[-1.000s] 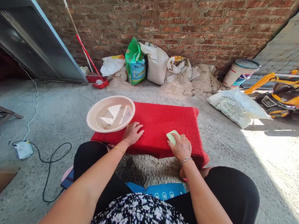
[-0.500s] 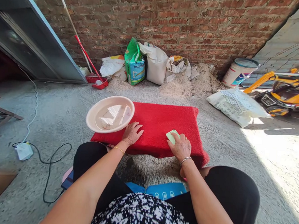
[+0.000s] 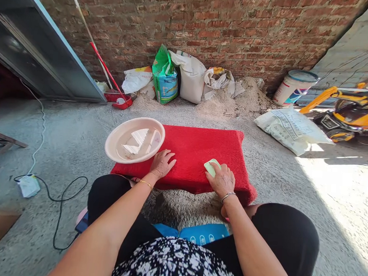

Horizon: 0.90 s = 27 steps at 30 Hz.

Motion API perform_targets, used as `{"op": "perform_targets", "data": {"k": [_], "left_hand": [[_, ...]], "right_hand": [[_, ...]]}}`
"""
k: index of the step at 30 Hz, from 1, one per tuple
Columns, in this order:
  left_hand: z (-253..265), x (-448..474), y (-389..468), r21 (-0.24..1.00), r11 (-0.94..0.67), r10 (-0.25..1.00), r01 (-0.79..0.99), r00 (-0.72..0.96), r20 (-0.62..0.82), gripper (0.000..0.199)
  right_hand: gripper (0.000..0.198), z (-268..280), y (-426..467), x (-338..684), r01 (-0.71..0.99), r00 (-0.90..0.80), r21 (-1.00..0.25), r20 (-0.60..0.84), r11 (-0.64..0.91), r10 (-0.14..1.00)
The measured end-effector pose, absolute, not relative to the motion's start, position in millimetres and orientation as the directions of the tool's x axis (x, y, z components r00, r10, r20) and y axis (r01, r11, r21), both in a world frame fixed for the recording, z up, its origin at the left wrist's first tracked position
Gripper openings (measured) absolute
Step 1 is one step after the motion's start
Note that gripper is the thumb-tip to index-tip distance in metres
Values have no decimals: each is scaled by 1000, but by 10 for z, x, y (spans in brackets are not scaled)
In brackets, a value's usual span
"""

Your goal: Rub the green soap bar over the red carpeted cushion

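Left hand (image 3: 163, 164), fingers open, basin (image 3: 113, 141) at its ten o'clock, should pin the red cloth (image 3: 199, 145) imo; right hand (image 3: 222, 178) is gripping the green block (image 3: 211, 167).

The only view looks from the wearer's head, behind and above the near edge of the red-covered bench (image 3: 199, 143). It faces forward and down, near enough to frame the bench end to end, the wearer's lap (image 3: 175, 263) before it, the brick wall (image 3: 210, 26) beyond.

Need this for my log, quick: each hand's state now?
Left hand: open, on the red cloth.
Right hand: holding the pale green object on the cloth.
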<state>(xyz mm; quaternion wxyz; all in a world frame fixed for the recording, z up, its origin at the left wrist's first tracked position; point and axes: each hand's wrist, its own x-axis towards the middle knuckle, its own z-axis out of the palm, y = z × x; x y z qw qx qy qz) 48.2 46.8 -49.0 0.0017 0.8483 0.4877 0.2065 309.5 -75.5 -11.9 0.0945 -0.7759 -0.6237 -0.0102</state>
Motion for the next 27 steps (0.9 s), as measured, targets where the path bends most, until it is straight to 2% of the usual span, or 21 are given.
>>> {"op": "perform_targets", "data": {"k": [27], "left_hand": [[-487, 489, 456, 253, -527, 834, 811, 436, 339, 31]], "right_hand": [[45, -214, -756, 3108, 971, 231, -103, 191, -214, 954]]}}
